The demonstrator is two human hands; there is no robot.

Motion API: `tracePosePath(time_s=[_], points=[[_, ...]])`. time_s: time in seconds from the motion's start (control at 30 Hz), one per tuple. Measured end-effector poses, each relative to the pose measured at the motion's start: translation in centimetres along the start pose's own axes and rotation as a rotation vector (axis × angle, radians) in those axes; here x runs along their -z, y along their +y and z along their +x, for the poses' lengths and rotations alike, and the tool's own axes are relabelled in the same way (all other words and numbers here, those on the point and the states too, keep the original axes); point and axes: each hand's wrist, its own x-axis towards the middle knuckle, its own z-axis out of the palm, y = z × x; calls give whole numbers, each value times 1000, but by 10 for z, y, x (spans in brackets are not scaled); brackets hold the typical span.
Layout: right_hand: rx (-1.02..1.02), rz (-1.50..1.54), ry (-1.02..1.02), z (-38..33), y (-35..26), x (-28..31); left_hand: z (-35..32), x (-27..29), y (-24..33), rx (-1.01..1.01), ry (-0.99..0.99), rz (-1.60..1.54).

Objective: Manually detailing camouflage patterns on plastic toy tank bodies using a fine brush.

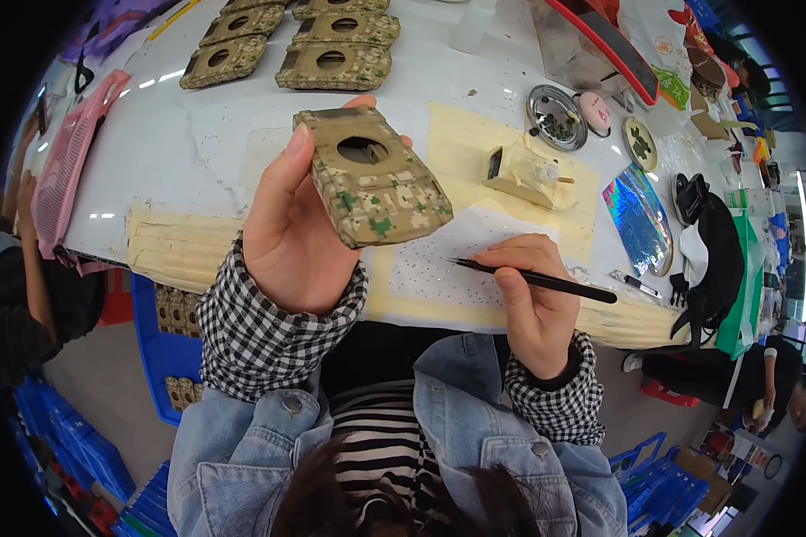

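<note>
My left hand (287, 242) grips a camouflage-patterned toy tank hull (387, 199), thumb along its left edge and fingers behind it. The hull is raised above the table, tilted, with a round hole in its top. In my right hand (539, 313) is a pair of black tweezers (560, 283), its tips pointing left, below and right of the hull and apart from it. Beneath the tips lies a white sheet (461, 295) scattered with tiny dark specks. Whether the tips pinch anything is too small to tell.
More camouflage hulls (336, 55) stand in rows at the far left. A tape-covered block (527, 177) with a small bottle sits right of centre. Beyond it are a round metal dish (557, 118) of green bits and a pink mesh basket (76, 166) at the left edge.
</note>
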Motion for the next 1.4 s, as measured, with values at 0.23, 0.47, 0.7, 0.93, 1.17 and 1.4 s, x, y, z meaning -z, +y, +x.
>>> tracePosePath(time_s=[0.23,0.47,0.7,0.93,1.17,1.4], points=[[-25,-13,-24,1,-1,-2,-2,-3,0,-16,38,-22],[-44,-7,-25,1,1,-2,0,-4,-1,3,65,-25],[-41,-23,-34,1,2,-2,0,-2,-1,15,11,-63],[-36,-26,-48,2,0,-1,-1,-2,-1,13,-1,-60],[-68,-13,-30,1,0,-2,-1,-2,-1,18,3,-64],[-49,-24,-47,3,-1,-2,-1,-4,-1,10,32,-46]])
